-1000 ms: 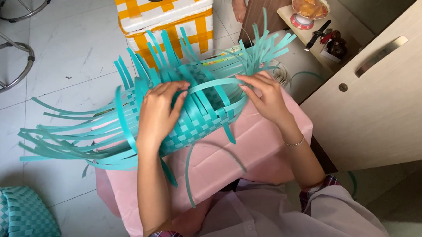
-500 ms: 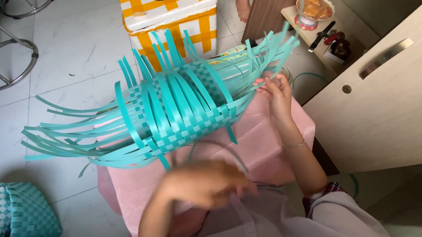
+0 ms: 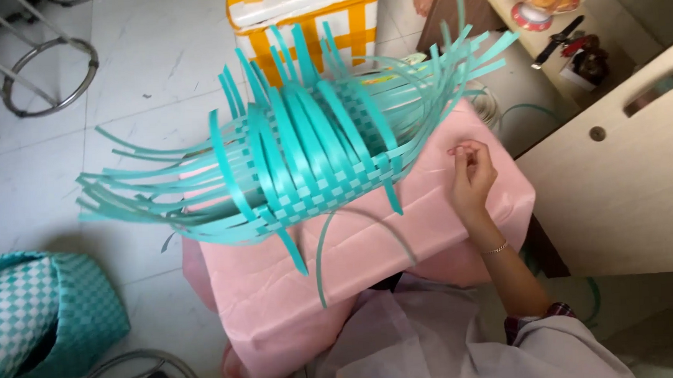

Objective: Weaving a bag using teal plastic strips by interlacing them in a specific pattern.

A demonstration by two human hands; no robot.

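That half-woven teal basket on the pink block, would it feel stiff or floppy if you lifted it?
The teal basket probably feels light, being only thin woven strips. Its woven middle likely holds shape, while the loose strip ends would flop and sway. Resting rounded on the pink block, it may rock if pushed.

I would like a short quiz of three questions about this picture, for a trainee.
1. True or false: the right hand grips the half-woven teal basket.
2. What does the basket rest on? A) the pink covered block B) the white floor C) the yellow and white box
3. What stands on the floor at the lower left?

Key
1. False; the hand is beside it, apart.
2. A
3. A finished teal and white woven basket.
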